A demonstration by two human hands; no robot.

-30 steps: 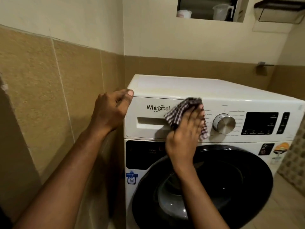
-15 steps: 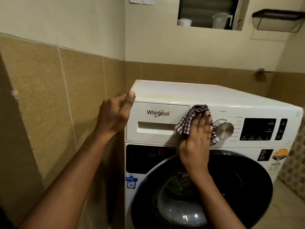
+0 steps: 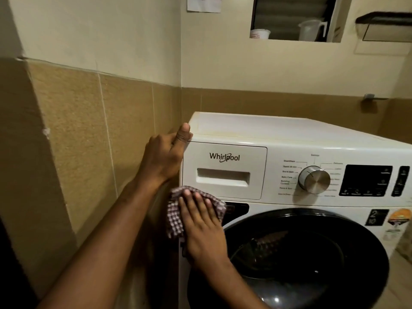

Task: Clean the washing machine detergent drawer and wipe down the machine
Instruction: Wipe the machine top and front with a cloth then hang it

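Lower left of frame: my right grip, flat on the cloth, has dropped from the dial to below the drawer; my left grip clasps the washing machine corner. Panel judged wiped.

The detergent drawer, left of the dial, is carrying the brand name "Whirlpool" in dark letters. Small programme labels are ringing the dial; left of it, "Bed & Bath" and "Baby Care" are showing faintly, and the others are too blurred to read. Below and right of the dial, a dark sticker is showing a large "2" over "10". The print on the orange sticker beside it is too small to read.
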